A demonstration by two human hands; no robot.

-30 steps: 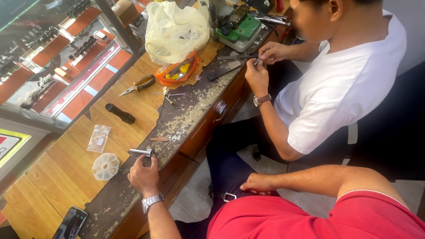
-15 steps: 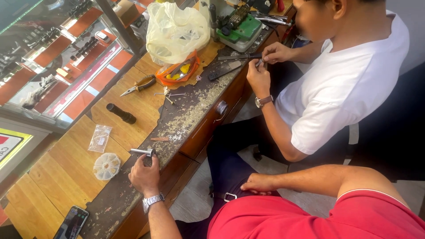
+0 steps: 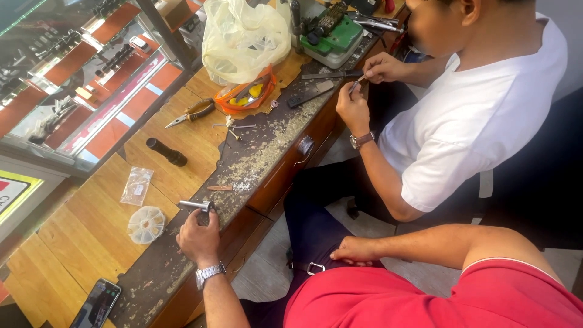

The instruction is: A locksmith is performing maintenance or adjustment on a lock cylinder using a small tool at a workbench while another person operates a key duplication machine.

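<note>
My left hand [image 3: 197,237], with a metal watch on the wrist, grips a small silver metal cylinder [image 3: 195,205] at the near edge of the dark, filing-strewn bench strip [image 3: 261,155]. My right hand [image 3: 358,250] rests flat on my dark-trousered thigh and holds nothing. Across from me a person in a white shirt [image 3: 480,115] sits at the bench; both of that person's hands [image 3: 364,85] work on a small part over a file.
On the wooden bench [image 3: 91,225] lie a round clear parts box [image 3: 146,224], a small plastic bag [image 3: 136,185], a black handle [image 3: 165,152], pliers [image 3: 193,112], an orange tray [image 3: 246,94], a big plastic bag [image 3: 243,36], a green machine [image 3: 334,33] and a phone [image 3: 97,304]. A glass display case [image 3: 73,79] stands left.
My hands have stayed where they were. The person in the white shirt has shifted their hands slightly over the bench.
</note>
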